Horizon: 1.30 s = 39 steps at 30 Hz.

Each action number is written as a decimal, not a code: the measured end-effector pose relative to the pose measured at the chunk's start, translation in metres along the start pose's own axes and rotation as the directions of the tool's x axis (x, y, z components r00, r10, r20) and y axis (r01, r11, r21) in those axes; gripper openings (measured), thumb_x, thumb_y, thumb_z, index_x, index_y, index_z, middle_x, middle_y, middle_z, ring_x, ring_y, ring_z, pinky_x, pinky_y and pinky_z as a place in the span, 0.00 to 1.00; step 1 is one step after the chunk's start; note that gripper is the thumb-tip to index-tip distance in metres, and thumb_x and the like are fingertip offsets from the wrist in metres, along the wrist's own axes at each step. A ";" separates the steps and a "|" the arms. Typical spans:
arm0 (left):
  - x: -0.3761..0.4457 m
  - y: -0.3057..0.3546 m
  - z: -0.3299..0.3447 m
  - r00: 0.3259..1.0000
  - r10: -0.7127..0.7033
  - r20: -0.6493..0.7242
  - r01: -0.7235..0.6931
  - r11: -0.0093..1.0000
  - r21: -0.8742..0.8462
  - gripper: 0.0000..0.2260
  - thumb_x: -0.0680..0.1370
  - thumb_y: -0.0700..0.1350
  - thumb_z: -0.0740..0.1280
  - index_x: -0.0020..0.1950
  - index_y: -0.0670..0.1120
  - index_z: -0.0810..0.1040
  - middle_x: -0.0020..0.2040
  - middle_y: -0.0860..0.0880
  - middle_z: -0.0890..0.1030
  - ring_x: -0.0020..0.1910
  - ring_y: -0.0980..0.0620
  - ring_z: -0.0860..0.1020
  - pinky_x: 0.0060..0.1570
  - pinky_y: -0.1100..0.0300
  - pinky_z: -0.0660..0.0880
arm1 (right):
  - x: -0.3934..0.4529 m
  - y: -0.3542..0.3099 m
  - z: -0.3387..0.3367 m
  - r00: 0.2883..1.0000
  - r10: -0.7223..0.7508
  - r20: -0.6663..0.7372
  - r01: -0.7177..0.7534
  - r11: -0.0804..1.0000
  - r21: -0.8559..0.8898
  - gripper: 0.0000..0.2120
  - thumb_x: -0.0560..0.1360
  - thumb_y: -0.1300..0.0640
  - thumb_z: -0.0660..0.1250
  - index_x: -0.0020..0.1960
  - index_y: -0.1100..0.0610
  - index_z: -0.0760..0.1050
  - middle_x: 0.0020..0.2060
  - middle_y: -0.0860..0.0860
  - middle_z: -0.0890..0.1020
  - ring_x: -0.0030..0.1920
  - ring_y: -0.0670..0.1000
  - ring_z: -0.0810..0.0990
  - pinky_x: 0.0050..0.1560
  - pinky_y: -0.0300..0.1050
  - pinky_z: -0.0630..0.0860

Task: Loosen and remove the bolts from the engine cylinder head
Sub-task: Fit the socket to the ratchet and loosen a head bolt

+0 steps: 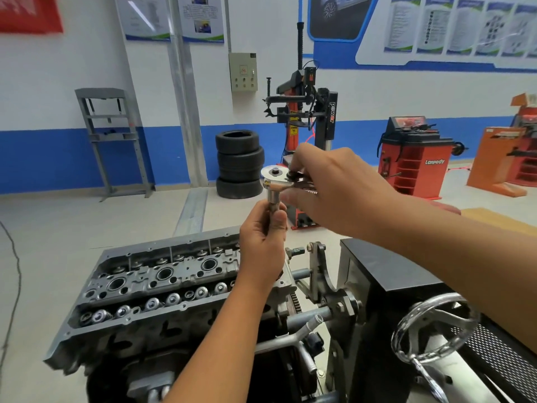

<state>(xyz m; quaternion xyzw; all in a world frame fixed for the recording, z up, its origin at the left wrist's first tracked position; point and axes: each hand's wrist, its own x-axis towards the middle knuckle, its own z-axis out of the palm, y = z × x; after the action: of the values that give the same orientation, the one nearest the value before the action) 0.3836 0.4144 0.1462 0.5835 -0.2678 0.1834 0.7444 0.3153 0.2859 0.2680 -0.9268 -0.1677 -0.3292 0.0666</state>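
Observation:
The grey engine cylinder head [162, 274] lies below me on a stand, its valve springs and round plug wells exposed. A chrome ratchet wrench [274, 175] is raised above its right end, with a socket extension [273, 200] hanging from the ratchet head. My left hand [261, 251] grips the lower part of that extension. My right hand [334, 187] holds the ratchet handle, fingers curled around it, thumb near the ratchet head. The lower tip of the extension is hidden inside my left fist.
A black engine stand box [386, 274] and a chrome handwheel [433, 330] sit at the right. Beyond stand a stack of tyres [239, 164], a tyre changer [305, 117], a red wheel balancer [412, 158] and a grey press frame [112, 141].

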 end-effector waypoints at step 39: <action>-0.001 -0.020 -0.026 0.984 -0.026 0.178 0.004 0.993 0.120 0.10 0.86 0.42 0.58 0.55 0.55 0.76 0.44 0.54 0.82 0.44 0.53 0.78 0.48 0.58 0.77 | 0.029 0.010 -0.002 0.954 -0.259 0.152 0.289 0.928 -0.235 0.23 0.81 0.47 0.49 0.75 0.47 0.61 0.55 0.53 0.80 0.41 0.62 0.78 0.35 0.55 0.76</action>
<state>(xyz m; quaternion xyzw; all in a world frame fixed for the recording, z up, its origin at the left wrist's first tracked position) 0.3992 0.4341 0.1257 0.6431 -0.3177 0.1403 0.6825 0.3389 0.2834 0.2880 -0.9130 -0.2555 -0.2984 -0.1098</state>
